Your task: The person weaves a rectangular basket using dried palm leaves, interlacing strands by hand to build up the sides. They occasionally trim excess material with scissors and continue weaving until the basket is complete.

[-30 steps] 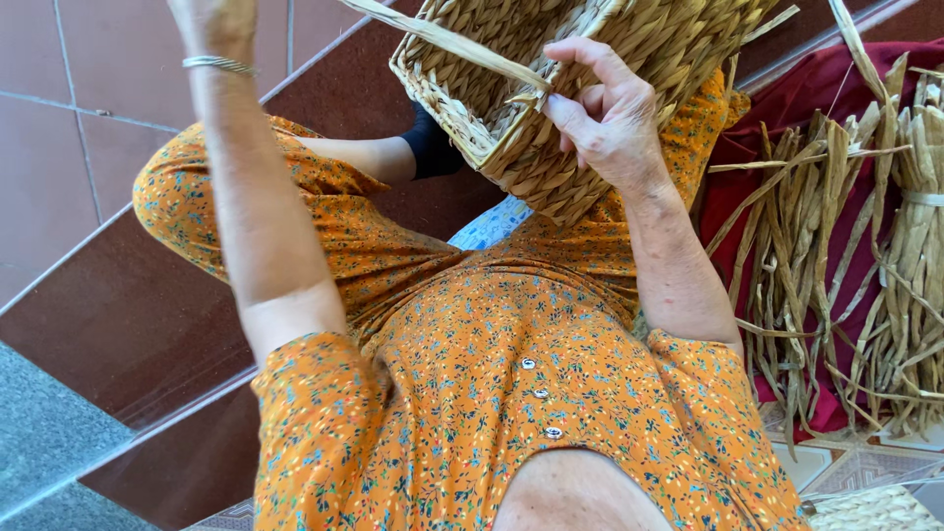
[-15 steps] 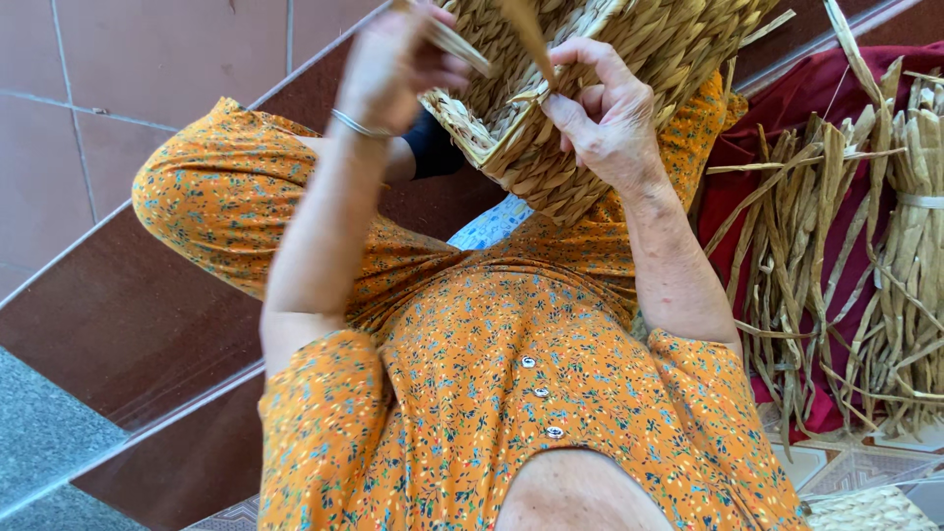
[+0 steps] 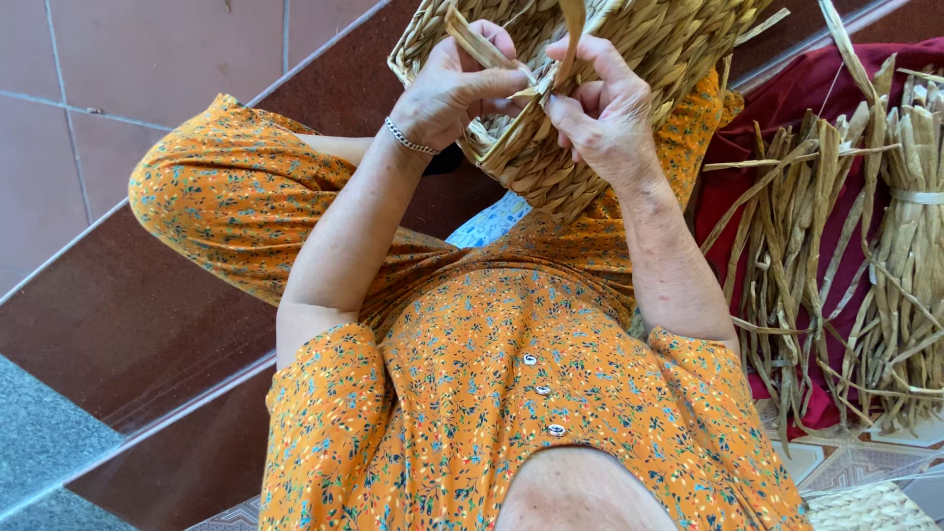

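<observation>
Head view: a half-woven basket (image 3: 590,108) of pale tan, flat, plaited dried-grass strands rests tilted on the person's lap, its open rim facing the hands. The left hand (image 3: 447,88) has its grip pinched on a loose flat strand (image 3: 482,44) at the rim, and the right hand (image 3: 605,113) pinches a second strand (image 3: 568,29) beside it. Bundles of dried reeds (image 3: 836,246) lie on a dark red cloth (image 3: 777,108) to the right.

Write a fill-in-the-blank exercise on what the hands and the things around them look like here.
1. Both hands work at the rim of a woven ____.
2. The left hand has a silver ____ at its wrist.
3. The right hand pinches a flat dried strand coloured ____.
4. The loose dried stalks lie on a ____ cloth.

Missing words: basket; bracelet; tan; red
</observation>
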